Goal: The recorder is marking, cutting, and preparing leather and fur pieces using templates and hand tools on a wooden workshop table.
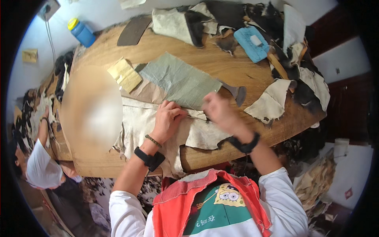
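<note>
A large pale animal hide (pixel 138 118), suede-like side up, lies along the near side of the table and hangs over its edge. My left hand (pixel 169 118) is closed on the hide's upper edge, its thumb and fingers pinched together. Just to the right, my right hand (pixel 218 110) is raised over the edge and smeared by motion. Its fingers look curled, but whatever they may hold cannot be made out. Beyond both hands lies a grey-green textured sheet (pixel 179 79), partly over a brown paper-like piece (pixel 148 91).
A folded yellow pad (pixel 124 75) and a dark curved blade-like tool (pixel 240 96) flank the sheet. A blue board (pixel 251 43), hide scraps (pixel 270 100) and a blue bottle (pixel 81 33) are farther off. Another person (pixel 41 166) works at left. A blurred patch hides the table's left part.
</note>
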Demonstrator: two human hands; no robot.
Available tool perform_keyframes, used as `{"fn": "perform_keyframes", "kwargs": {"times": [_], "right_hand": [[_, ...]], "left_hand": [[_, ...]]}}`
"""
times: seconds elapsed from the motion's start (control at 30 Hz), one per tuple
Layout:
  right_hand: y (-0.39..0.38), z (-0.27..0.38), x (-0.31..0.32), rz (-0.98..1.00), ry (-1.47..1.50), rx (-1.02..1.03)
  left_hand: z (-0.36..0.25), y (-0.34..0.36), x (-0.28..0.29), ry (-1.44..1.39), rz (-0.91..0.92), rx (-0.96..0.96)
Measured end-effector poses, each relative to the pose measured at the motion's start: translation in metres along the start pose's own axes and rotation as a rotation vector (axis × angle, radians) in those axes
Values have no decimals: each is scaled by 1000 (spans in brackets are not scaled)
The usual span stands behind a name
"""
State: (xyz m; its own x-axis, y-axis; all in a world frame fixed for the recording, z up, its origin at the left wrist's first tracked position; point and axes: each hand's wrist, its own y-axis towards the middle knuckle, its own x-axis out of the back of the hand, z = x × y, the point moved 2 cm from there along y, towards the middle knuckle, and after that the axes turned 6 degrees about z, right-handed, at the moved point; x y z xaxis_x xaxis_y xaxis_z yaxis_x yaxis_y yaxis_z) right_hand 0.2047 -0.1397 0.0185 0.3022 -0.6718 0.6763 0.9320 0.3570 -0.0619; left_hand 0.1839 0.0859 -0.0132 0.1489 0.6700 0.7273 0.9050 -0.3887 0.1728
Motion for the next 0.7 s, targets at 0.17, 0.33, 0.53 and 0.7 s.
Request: {"fn": "perform_keyframes", "kwargs": {"times": [0.17, 0.33, 0.53, 0.7], "right_hand": [[36, 15, 123, -521, -543, 31], [33, 45, 32, 82, 80, 427], [46, 1, -11, 214, 68, 415], [46, 2, -11, 276, 112, 386]], "left_hand": [[-3, 3, 3, -72, -17, 42], [-3, 4, 1, -96, -35, 64], [-5, 7, -2, -101, -23, 64], [-1, 4, -2, -138, -41, 79]]}}
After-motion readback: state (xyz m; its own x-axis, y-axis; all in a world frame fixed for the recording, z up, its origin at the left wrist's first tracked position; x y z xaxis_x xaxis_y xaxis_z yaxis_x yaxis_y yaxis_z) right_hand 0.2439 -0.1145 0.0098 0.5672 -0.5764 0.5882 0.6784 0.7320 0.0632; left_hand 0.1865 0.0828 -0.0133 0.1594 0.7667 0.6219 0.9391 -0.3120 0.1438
